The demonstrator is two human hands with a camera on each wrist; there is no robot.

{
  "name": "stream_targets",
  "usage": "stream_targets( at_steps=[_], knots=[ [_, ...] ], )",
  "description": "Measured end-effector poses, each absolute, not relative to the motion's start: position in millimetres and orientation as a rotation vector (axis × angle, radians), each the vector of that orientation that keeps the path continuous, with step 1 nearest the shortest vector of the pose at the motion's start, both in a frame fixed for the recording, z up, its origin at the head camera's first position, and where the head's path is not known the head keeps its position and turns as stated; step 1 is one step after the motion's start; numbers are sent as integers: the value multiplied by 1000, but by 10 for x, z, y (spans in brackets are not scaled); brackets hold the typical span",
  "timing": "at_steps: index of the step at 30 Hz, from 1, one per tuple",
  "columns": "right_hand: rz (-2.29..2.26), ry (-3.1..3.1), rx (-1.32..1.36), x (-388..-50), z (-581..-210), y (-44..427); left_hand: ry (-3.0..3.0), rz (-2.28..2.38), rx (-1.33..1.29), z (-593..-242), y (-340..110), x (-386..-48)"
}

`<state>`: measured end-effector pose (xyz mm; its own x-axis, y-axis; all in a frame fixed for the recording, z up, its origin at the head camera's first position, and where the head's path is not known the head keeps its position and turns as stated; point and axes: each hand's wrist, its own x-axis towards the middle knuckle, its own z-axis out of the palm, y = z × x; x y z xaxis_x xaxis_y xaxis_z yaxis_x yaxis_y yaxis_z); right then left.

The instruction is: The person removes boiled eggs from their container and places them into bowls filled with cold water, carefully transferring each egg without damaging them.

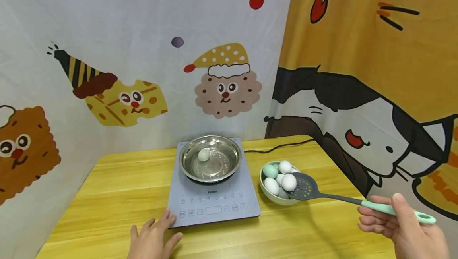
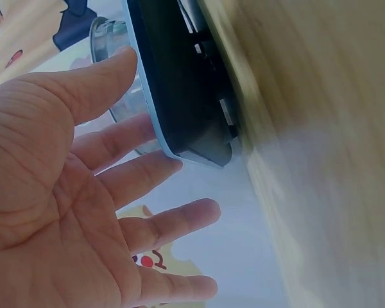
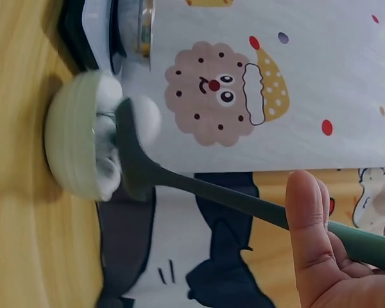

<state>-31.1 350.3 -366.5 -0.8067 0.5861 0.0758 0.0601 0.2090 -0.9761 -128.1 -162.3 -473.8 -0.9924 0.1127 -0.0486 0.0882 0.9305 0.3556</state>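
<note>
My right hand grips the mint-green handle of a dark grey slotted spoon. A white egg rests in the spoon's head, at the top of a pale green bowl filled with several white and greenish eggs. In the right wrist view, the egg sits in the spoon's head beside the bowl's mouth. Left of the bowl, a steel pan stands on an induction cooker; a whitish egg is inside it. My left hand, fingers spread, touches the cooker's front left corner.
A yellow wood-grain table carries everything. The cooker's black cord runs right along the back of the table. Printed curtains hang behind and to both sides.
</note>
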Motion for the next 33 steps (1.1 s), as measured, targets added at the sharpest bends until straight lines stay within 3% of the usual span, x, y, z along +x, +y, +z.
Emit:
stream_targets(
  at_steps=[12, 18, 25, 33],
  knots=[
    [974, -2563, -504, -568, -3128, 3375, 3016, 567, 138, -4754, -1635, -1265],
    [756, -2695, -238, -919, -2765, 3244, 3019, 575, 138, -4757, -1640, -1251],
    [616, -2859, -107, -1279, -2408, 3135, 3020, 592, 146, -4748, -1618, -1234],
    [550, -2835, -77, -1333, -2242, 3152, 3061, 597, 136, -4704, -1610, -1210]
  ],
)
